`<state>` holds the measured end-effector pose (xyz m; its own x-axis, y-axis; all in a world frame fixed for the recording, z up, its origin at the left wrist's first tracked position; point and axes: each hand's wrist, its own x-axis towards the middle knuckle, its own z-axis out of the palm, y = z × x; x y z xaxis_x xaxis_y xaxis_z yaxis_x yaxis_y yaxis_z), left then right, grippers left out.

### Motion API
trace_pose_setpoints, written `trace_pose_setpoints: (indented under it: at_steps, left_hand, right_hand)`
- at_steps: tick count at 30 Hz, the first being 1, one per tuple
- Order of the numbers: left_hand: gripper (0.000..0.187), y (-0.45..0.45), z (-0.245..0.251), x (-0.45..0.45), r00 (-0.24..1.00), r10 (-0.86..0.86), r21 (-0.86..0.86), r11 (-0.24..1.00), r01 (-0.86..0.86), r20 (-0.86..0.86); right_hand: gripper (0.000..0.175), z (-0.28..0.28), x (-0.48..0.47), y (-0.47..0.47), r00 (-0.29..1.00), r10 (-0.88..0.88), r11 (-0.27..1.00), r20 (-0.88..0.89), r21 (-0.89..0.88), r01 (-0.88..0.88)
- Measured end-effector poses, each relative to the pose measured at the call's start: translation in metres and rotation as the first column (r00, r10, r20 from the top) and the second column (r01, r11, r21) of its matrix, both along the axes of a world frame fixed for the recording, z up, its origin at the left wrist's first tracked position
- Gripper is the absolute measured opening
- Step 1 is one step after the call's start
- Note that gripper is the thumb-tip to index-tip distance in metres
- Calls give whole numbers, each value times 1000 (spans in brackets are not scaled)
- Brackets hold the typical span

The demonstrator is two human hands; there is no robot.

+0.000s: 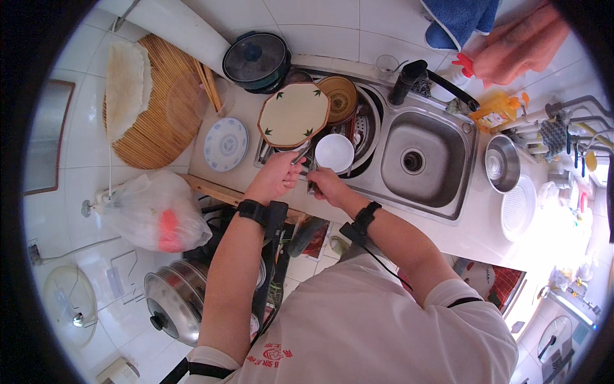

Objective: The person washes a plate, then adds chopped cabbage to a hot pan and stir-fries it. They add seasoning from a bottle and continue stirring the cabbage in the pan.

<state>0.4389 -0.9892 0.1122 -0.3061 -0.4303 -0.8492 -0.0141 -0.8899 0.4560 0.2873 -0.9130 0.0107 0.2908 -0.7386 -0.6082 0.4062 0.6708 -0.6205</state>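
Observation:
My left hand (283, 175) is closed on a thin metal utensil (301, 154), perhaps a spoon or fork handle. Just to its right, my right hand (324, 182) grips another slim metal utensil (312, 185); what kind cannot be told. Both hands are over the near edge of the left sink basin. Beyond them, an octagonal cream plate (293, 114) with green leaf marks lies on stacked dishes. A white bowl (335, 152) rests in front of my right hand. Behind it are a brown bowl (338, 98) and a metal colander (368, 126).
To the right lies a steel sink basin (412, 162) with a black faucet (407, 79). A blue-patterned plate (226, 144) and a lidded pot (255, 60) stand on the left counter. A steel bowl (501, 163) and white basket (518, 209) are far right; a plastic bag (153, 213) hangs left.

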Motion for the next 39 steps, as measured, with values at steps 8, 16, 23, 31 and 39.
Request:
trace_pose_setpoints:
  at_steps: [8, 16, 23, 31, 39]
  left_hand:
    - [28, 3, 1, -3, 1000, -16, 35, 999, 16, 1]
    - [29, 11, -4, -10, 977, 163, 134, 980, -145, -137]
    - [29, 12, -6, -16, 941, 277, 183, 953, -243, -192]
    - [27, 18, 0, -30, 933, 328, 182, 936, -301, -147]
    - [28, 17, 1, -23, 905, 382, 207, 916, -344, -188]
  right_hand:
    - [22, 4, 0, 8, 994, 32, 998, -103, -42, -37]
    - [22, -3, -3, 9, 949, 92, 990, -301, -71, -118]
    - [35, -3, -13, 15, 966, 110, 992, -236, -33, -121]
    - [46, -45, -26, 10, 938, -344, 882, -43, 328, 339]
    - [35, -59, -32, 8, 908, -404, 853, -109, 313, 417]
